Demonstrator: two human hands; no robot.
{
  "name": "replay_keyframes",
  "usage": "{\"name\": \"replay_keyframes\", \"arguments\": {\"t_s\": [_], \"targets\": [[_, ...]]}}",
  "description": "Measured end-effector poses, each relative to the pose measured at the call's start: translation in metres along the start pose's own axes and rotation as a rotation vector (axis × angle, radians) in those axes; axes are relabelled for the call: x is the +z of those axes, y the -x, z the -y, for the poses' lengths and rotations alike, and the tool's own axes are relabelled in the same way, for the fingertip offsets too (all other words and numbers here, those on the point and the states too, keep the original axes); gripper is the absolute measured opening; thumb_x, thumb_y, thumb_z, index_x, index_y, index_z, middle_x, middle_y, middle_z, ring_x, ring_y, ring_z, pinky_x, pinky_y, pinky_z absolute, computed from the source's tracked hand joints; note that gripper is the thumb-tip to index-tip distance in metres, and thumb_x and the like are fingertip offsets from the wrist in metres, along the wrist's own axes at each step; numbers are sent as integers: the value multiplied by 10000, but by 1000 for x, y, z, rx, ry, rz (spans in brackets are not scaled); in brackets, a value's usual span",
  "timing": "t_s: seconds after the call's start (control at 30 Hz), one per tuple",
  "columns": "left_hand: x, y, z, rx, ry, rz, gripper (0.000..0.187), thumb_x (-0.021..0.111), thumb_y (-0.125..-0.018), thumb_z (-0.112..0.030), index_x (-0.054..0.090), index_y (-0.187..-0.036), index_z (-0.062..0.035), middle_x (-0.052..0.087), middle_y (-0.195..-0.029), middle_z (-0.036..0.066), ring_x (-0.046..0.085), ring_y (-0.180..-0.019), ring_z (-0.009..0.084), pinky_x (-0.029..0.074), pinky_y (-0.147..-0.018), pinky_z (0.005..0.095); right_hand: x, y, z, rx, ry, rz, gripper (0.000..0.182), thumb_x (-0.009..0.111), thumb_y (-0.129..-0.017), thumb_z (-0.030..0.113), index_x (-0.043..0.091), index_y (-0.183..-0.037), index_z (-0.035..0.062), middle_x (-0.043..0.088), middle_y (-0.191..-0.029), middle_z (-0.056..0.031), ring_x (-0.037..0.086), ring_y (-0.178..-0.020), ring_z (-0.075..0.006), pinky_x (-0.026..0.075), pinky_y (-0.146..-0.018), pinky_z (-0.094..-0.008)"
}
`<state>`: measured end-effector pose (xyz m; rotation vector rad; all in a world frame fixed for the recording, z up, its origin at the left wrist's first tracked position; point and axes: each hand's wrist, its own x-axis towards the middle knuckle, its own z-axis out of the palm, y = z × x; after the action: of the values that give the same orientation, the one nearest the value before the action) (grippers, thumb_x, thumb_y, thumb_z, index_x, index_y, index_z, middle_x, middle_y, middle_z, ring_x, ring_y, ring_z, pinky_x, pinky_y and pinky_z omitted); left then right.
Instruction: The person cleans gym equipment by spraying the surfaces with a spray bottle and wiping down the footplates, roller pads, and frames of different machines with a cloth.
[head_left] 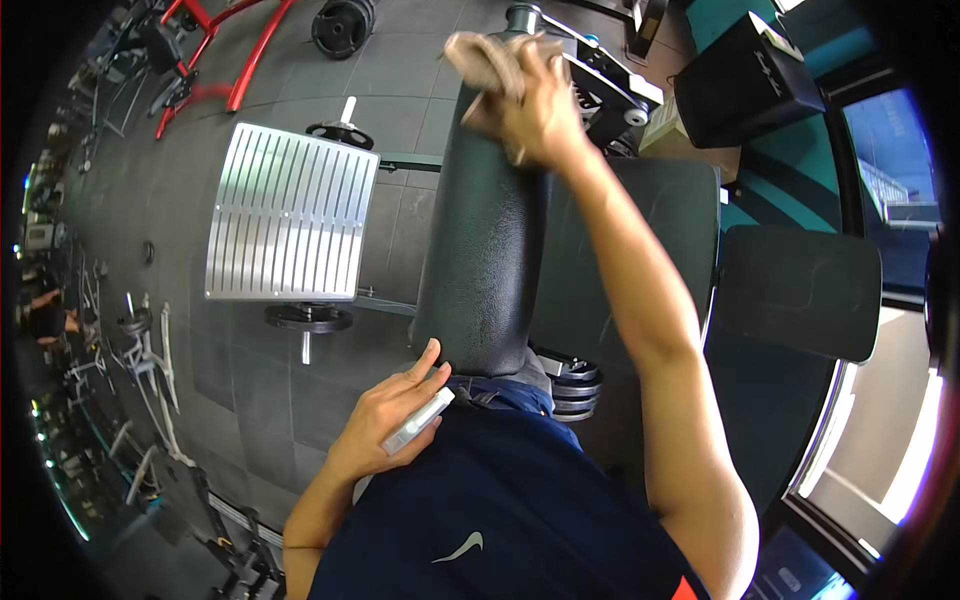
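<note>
Near the far end of a long black padded roller (pixel 483 260), my right hand (pixel 545 118) is closed on a bunched brown cloth (pixel 485 66), which overlaps the pad's top. My left hand (pixel 385 418) holds a small pale bottle (pixel 415 424) against its palm, close to my waist. Its fingertips reach the near left corner of the roller. The roller's near end meets the front of my dark blue shirt.
A slotted metal footplate (pixel 290 215) stands left of the roller, with weight plates (pixel 308 319) beside it. Black pads (pixel 640 260) lie to the right. At the upper right is a black box (pixel 745 85); a red frame (pixel 240 75) stands at the upper left.
</note>
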<state>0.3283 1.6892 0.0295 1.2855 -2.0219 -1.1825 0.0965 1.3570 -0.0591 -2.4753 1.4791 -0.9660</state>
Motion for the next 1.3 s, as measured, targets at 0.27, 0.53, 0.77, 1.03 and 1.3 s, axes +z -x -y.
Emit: {"name": "replay_keyframes", "arguments": {"t_s": [0.27,0.53,0.77,1.03,1.3], "targets": [[-6,6,12,122,-95,96,473,721,-755,-26,627,-1215,38,635,-1226,270,635,-1130,422,534,-940,405,-105,224,185,140,-321,404,822,764,-626,119,563,-1423,156,212,-1631,-226,84,-1471,-584,212,-1086,-772],[8,8,23,192,-51,-6,660,619,-752,75,494,-1400,58,400,-1507,305,467,-1349,437,504,-1029,407,18,80,6,752,-747,-193,653,584,-925,489,562,-1332,-21,675,-1161,-280,644,-1153,-366,504,-961,-408],[24,8,69,438,-16,-105,692,596,-746,99,467,-1425,63,379,-1517,313,478,-1342,435,507,-1022,385,-47,267,163,799,-909,-178,528,582,-1002,385,554,-1351,-9,626,-1281,-142,567,-1209,-204,428,-1041,-342],[-5,21,90,381,49,-31,632,606,-789,87,487,-1409,58,452,-1496,265,682,-1061,311,577,-852,336,-36,215,152,1212,-880,-607,563,531,-1016,490,659,-1037,-58,660,-817,-67,579,-707,-124,473,-638,-297],[-70,89,158,229,-30,139,660,604,-780,18,472,-1425,69,400,-1530,281,421,-1419,358,467,-1049,380,69,255,289,857,-19,-992,408,377,-1084,296,521,-1294,-22,656,-1048,-107,618,-892,-221,493,-838,-358]]}}
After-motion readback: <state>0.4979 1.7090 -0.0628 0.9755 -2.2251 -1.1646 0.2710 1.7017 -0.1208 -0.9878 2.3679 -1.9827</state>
